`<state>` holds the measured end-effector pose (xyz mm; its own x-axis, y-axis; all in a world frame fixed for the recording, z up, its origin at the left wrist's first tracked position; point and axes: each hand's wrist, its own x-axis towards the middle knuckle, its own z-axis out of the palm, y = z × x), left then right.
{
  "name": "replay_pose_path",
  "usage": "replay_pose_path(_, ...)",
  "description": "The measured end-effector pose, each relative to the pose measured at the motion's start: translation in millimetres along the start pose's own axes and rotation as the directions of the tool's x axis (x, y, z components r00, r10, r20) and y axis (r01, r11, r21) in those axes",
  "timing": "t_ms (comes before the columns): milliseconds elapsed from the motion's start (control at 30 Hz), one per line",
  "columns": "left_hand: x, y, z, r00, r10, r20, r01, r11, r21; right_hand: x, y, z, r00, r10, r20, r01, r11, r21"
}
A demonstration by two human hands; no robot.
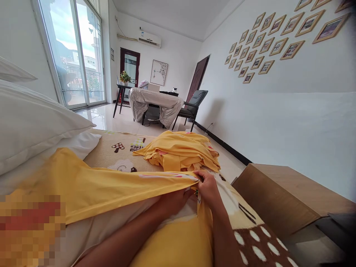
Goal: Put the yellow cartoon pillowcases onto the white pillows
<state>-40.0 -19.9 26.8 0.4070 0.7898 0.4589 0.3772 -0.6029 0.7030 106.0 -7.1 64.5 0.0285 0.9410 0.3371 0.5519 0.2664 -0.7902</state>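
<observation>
A yellow cloth (111,187) with a pink-and-white printed strip along its upper side stretches across the bed from the left. My right hand (208,187) pinches its right end, thumb and fingers closed on the edge. Just below and left of it, my left hand (180,200) reaches under the cloth, closed at the same end beside my right hand; most of its fingers are hidden. More yellow fabric (178,241) lies beneath my forearms, next to a whitish fabric. Beyond my hands sits a crumpled pile of yellow cloth (183,148).
White pillows (36,122) are stacked at the left. Under everything lies a beige-and-brown patterned blanket (111,148). A brown box-like piece (289,193) stands at the bed's right side. Farther off are a covered table (155,97) and a dark chair (194,105).
</observation>
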Motion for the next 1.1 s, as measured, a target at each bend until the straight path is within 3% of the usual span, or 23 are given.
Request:
replay_pose_path(133, 3, 2, -4.3, 0.997, 0.046, 0.058, -0.043, 0.998, -0.050, 2, 6, 2, 1.000, 0.003, -0.009, -0.003, 1.000, 0.028)
replay_pose_path(300, 8, -8, 0.1, 0.995, -0.102, 0.005, 0.102, 0.987, -0.123, 3, 9, 4, 1.000, 0.017, 0.010, -0.018, 0.999, 0.037)
replay_pose_path(400, 10, -17, 7.4, 0.994, -0.109, -0.011, 0.107, 0.990, -0.097, 4, 9, 5, 1.000, 0.012, -0.001, -0.012, 0.999, 0.037)
replay_pose_path(567, 4, -12, 6.4, 0.999, -0.018, -0.027, 0.018, 1.000, 0.003, 5, 13, 4, 1.000, 0.018, -0.010, -0.018, 0.999, 0.034)
replay_pose_path(767, -5, -2, -3.3, 0.979, 0.199, -0.045, -0.195, 0.978, 0.081, 4, 10, 3, 0.995, -0.078, -0.064, 0.078, 0.997, -0.008)
replay_pose_path(900, -6, -4, -2.9, 0.980, 0.188, -0.062, -0.186, 0.982, 0.029, 2, 3, 3, 0.988, -0.117, -0.106, 0.117, 0.993, -0.008)
replay_pose_path(1100, -7, 3, -5.8, 0.983, 0.173, -0.059, -0.164, 0.977, 0.137, 0, 1, 6, 0.999, 0.000, -0.050, 0.010, 0.982, 0.191)
